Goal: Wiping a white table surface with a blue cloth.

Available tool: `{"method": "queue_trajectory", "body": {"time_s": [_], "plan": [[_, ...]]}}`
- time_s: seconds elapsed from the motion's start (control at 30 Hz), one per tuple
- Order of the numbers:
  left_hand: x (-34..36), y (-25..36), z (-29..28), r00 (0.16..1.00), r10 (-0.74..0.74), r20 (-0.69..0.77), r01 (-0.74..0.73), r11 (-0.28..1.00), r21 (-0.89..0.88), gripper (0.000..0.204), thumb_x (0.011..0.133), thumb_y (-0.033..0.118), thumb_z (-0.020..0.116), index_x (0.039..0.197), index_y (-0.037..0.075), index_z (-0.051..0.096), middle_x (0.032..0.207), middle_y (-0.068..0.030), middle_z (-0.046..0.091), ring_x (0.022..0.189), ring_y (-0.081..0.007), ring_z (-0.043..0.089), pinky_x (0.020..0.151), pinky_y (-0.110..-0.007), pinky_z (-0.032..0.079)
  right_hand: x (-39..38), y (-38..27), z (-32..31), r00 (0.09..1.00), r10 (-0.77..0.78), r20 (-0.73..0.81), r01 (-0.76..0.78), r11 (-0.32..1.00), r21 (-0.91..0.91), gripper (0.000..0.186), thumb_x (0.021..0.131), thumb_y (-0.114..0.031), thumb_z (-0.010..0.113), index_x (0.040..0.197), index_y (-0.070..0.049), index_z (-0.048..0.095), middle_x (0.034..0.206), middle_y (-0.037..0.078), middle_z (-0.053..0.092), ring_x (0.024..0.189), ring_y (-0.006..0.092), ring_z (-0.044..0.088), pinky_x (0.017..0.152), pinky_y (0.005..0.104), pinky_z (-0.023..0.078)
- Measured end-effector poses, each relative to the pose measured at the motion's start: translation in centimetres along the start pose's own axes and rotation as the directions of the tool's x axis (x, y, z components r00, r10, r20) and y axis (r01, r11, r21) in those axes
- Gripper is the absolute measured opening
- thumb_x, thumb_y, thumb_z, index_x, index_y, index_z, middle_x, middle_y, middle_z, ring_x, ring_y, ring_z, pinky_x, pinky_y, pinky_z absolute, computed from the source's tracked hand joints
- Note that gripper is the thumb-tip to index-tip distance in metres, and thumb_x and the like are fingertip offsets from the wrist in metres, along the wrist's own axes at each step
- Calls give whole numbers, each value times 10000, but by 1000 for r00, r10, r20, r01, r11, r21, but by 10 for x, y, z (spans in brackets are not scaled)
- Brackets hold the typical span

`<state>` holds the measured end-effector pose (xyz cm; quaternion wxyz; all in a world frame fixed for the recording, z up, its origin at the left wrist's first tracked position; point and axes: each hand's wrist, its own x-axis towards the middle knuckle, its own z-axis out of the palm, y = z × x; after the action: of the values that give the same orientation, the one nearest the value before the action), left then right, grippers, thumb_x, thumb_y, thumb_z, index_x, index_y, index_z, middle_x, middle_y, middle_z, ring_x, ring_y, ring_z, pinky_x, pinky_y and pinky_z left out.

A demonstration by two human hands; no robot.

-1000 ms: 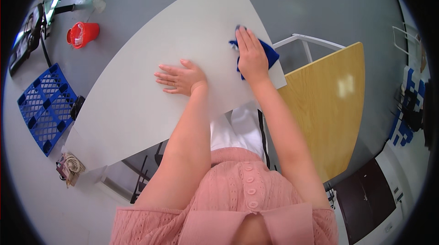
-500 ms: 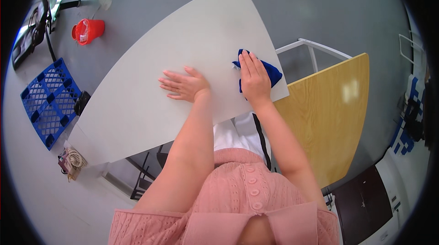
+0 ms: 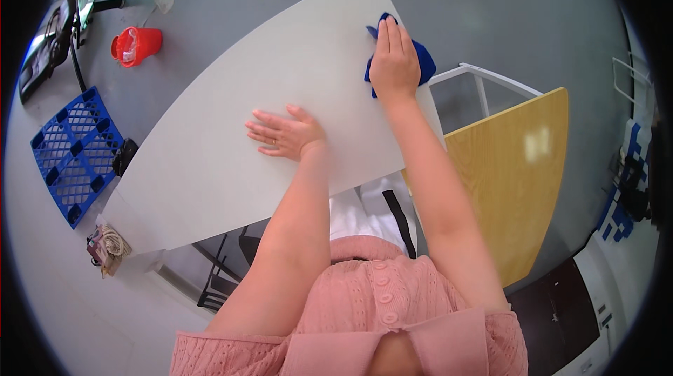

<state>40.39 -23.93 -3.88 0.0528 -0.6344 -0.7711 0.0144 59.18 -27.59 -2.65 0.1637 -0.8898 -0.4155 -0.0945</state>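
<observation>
A white table (image 3: 294, 46) with a curved far edge spreads out in front of me. My left hand (image 3: 287, 133) rests flat on its surface near the middle, fingers spread and holding nothing. Near the table's right edge, my right hand (image 3: 395, 64) presses a dark blue cloth (image 3: 425, 64) against the top. Its fingers lie close together over the cloth and point away from me. Part of the cloth sticks out beyond the fingertips and another part hangs out on the right, by the edge; the palm hides the middle.
A wood-grain table (image 3: 512, 179) with a white metal frame (image 3: 484, 92) adjoins on the right. On the floor at left are a red bucket (image 3: 144, 46) and a blue plastic pallet (image 3: 77, 155). A coiled rope (image 3: 114, 244) lies near the table's left end.
My right hand has slid the blue cloth away from me along the table's right edge. The left hand stays in nearly the same place.
</observation>
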Motion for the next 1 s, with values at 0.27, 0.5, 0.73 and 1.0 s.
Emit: {"method": "queue_trajectory", "body": {"time_s": [0.27,0.5,0.73,1.0], "plan": [[-2,4,1,1000,4,21,-4,1000,6,694,948,452,418,1514,103,217,1582,-177,187,1475,-335,161,1148,-557,167,49,8,21,999,18,-50,-18,1000,-10,378,861,-69,560,1226,31,571,1278,110,581,1150,267,551,954,344,480],[0,-1,2,1000,0,5,0,1000,13,694,946,450,419,1517,108,221,1584,-175,188,1481,-326,145,1152,-548,152,28,11,9,999,49,0,-49,997,58,361,858,-59,554,1209,18,573,1267,88,564,1125,273,542,929,345,477],[-4,1,4,1000,4,-4,-3,1000,9,698,945,457,410,1523,113,219,1589,-166,187,1483,-311,144,1157,-538,133,62,20,16,999,48,-1,-48,997,62,376,845,-30,546,1219,-25,587,1259,46,579,1121,253,555,916,347,483],[0,-2,0,1000,-16,26,17,1000,-12,703,943,452,423,1522,108,222,1593,-166,170,1485,-314,133,1159,-543,124,30,21,4,998,48,30,-50,998,42,390,838,-12,541,1222,-50,600,1275,12,586,1097,245,565,916,342,491]]}}
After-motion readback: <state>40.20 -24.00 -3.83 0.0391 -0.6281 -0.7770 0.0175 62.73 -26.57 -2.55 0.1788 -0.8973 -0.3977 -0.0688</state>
